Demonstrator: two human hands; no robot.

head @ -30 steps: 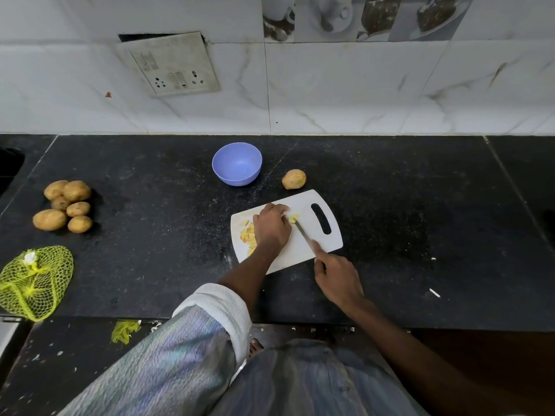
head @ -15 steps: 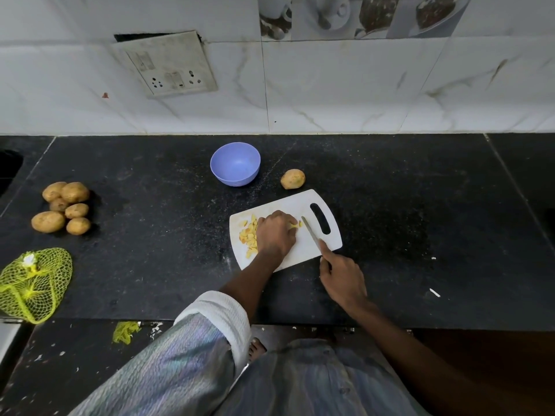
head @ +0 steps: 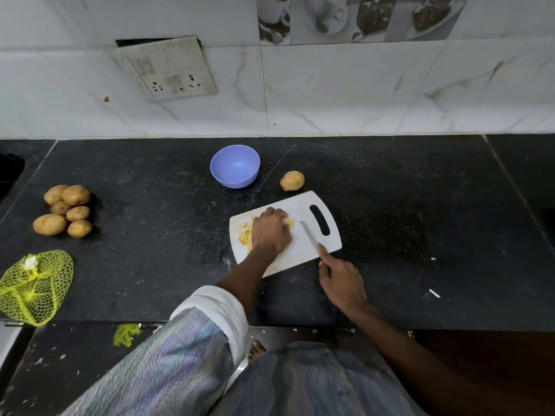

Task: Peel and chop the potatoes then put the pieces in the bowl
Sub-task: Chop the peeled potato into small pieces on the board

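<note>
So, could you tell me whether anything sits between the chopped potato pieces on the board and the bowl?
Nothing visible does. The pieces lie on the board, partly under the left hand. The bowl stands just beyond the board's far edge, with only bare counter between. The whole potato sits to the bowl's right, off that path.

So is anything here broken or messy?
Yes. The socket plate on the wall hangs crooked, with a dark gap showing above it. A scrap of yellow netting lies on the dark ledge below the counter edge, away from the net bag. Small white bits are scattered on the black counter.
</note>
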